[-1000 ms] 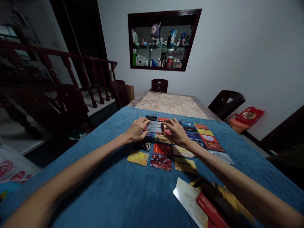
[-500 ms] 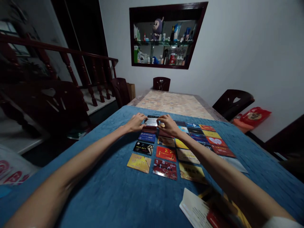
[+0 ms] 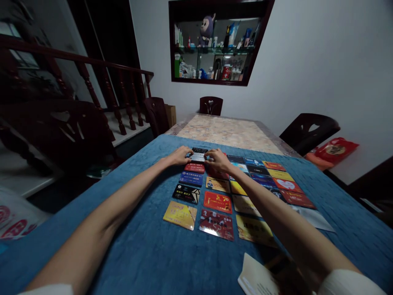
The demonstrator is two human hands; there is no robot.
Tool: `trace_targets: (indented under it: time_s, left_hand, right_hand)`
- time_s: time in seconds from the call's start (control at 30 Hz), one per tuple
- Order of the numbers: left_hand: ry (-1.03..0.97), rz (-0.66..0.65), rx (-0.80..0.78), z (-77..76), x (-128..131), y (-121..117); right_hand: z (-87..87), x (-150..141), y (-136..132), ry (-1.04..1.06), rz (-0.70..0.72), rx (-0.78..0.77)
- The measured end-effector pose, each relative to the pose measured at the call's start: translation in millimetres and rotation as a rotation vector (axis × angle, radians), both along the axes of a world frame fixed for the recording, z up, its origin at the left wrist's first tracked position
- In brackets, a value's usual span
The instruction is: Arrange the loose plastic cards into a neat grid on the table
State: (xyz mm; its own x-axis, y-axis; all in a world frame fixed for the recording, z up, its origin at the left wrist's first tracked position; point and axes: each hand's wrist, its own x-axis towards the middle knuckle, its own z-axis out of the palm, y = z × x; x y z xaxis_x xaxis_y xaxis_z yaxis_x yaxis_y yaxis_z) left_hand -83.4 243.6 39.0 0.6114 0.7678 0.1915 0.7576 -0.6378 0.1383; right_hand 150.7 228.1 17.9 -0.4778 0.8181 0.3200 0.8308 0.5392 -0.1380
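Observation:
A silver card (image 3: 199,157) lies near the far end of the leftmost column of cards, just in front of a black card (image 3: 200,150). My left hand (image 3: 181,155) pinches its left edge, and my right hand (image 3: 217,159) grips its right edge. Nearer to me in that column are a red card (image 3: 194,168), a blue card (image 3: 190,178), a black VIP card (image 3: 186,193) and a gold card (image 3: 180,214). My right hand and forearm cover parts of the neighbouring columns.
More cards spread rightward in rows, among them a heart card (image 3: 284,185). A white booklet (image 3: 258,275) lies near the front edge, partly under my right arm. The blue cloth (image 3: 138,237) covers the near table; chairs (image 3: 310,129) stand around it.
The silver card, held up slightly before, now lies lower, with the red card in front of it more exposed. The view has tilted down slightly. Both hands stay at the card's sides.

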Motion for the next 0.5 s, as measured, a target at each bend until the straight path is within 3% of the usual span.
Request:
trace_targets:
  time_s: [0.5]
  left_hand:
    - [0.028, -0.014, -0.057, -8.3, 3.5, 16.4]
  right_hand:
    - [-11.4, -1.3, 10.7, -0.078, -0.04, -0.025]
